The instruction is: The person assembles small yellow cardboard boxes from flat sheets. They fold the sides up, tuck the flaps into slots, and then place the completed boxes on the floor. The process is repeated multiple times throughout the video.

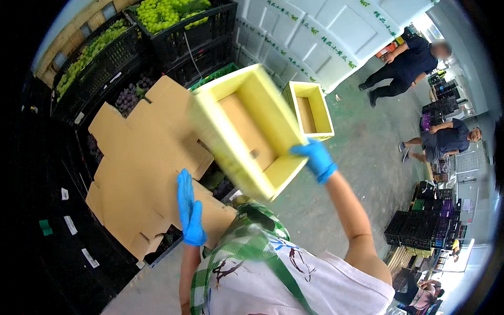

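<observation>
My right hand (316, 159), in a blue glove, grips the near corner of an open yellow cardboard box (247, 128) and holds it tilted in the air, its brown inside facing me. My left hand (189, 210), also gloved in blue, is flat with its fingers together and touches nothing; it hangs just in front of flat brown unfolded cartons (142, 163). A second yellow box (310, 109) stands on the green floor just beyond the held one.
Black crates of green grapes (163, 16) and dark grapes (128, 97) are stacked at the left. White foam boxes (315, 31) line the back. Two people (407, 63) are at the right, one bent low (443, 139). Stacked black crates (420, 228) stand lower right.
</observation>
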`<action>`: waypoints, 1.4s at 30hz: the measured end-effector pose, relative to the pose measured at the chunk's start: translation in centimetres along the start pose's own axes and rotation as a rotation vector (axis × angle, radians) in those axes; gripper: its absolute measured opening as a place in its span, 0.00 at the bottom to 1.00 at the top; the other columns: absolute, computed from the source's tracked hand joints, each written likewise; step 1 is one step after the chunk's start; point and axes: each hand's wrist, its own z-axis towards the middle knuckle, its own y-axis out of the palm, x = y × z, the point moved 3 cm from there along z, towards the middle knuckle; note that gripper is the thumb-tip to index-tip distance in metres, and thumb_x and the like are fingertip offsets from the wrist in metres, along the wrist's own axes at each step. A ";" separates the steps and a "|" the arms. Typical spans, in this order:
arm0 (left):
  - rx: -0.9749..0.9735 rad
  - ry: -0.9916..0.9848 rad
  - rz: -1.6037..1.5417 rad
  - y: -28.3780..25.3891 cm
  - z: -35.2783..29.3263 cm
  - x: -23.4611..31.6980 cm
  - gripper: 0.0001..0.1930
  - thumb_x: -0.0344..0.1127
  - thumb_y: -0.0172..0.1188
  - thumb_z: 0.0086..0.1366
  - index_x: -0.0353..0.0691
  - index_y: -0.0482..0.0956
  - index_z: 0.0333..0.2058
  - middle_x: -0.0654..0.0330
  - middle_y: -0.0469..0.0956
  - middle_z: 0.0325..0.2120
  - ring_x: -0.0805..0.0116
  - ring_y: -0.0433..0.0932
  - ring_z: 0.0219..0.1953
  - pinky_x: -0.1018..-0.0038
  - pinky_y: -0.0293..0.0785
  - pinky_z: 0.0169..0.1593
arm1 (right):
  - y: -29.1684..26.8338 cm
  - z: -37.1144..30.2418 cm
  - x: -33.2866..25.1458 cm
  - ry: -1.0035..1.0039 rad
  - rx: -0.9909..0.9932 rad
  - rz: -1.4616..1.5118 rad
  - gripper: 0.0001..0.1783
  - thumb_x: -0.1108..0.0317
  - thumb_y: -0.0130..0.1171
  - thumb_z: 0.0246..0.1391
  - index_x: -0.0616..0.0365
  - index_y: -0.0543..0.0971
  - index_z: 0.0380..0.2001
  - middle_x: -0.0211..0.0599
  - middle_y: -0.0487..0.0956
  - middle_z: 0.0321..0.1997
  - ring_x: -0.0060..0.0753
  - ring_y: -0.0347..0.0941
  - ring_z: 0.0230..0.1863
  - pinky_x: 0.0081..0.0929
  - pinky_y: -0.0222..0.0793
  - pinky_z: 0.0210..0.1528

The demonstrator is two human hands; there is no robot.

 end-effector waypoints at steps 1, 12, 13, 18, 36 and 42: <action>-0.049 0.020 0.122 -0.6 0.0 -0.1 0.25 0.28 0.39 0.58 0.34 0.46 0.55 0.57 0.45 0.57 0.67 0.44 0.59 0.71 0.38 0.59 | -3.5 0.7 -0.5 -0.038 0.061 0.041 0.17 0.73 0.53 0.36 0.66 0.71 0.35 0.39 0.74 0.30 0.28 0.71 0.29 0.22 0.67 0.33; 0.148 -0.151 0.240 -6.8 -3.8 -4.6 0.27 0.20 0.45 0.53 0.37 0.52 0.54 0.59 0.51 0.55 0.66 0.51 0.56 0.71 0.46 0.57 | -19.0 8.2 4.9 0.127 0.333 0.219 0.20 0.77 0.40 0.40 0.65 0.64 0.41 0.51 0.70 0.34 0.53 0.70 0.33 0.49 0.70 0.34; 0.186 -0.200 0.237 -7.1 -4.1 -4.8 0.27 0.20 0.45 0.53 0.37 0.53 0.54 0.59 0.51 0.55 0.66 0.52 0.56 0.71 0.45 0.57 | -19.1 8.3 4.9 0.130 0.328 0.220 0.20 0.77 0.40 0.40 0.65 0.64 0.41 0.51 0.70 0.34 0.53 0.70 0.33 0.49 0.70 0.34; 0.220 -0.198 0.224 -7.8 -5.1 -5.4 0.27 0.21 0.46 0.53 0.37 0.53 0.53 0.58 0.52 0.55 0.66 0.53 0.56 0.71 0.47 0.57 | -20.4 8.8 5.2 0.131 0.352 0.237 0.20 0.78 0.40 0.39 0.64 0.65 0.40 0.51 0.70 0.35 0.53 0.70 0.33 0.50 0.71 0.32; 0.303 -0.184 0.397 -10.0 -6.8 -7.0 0.23 0.23 0.48 0.54 0.36 0.59 0.50 0.58 0.56 0.53 0.68 0.56 0.54 0.72 0.53 0.55 | -22.3 9.0 4.4 0.269 0.290 -0.057 0.15 0.63 0.50 0.44 0.54 0.67 0.38 0.40 0.71 0.31 0.38 0.70 0.31 0.38 0.71 0.30; 0.426 -0.155 0.295 -11.0 -8.1 -6.6 0.21 0.23 0.49 0.53 0.35 0.62 0.48 0.57 0.60 0.51 0.68 0.58 0.53 0.73 0.53 0.55 | -23.3 8.5 3.1 0.210 0.371 -0.253 0.26 0.55 0.57 0.41 0.60 0.69 0.42 0.38 0.72 0.36 0.28 0.68 0.34 0.27 0.65 0.34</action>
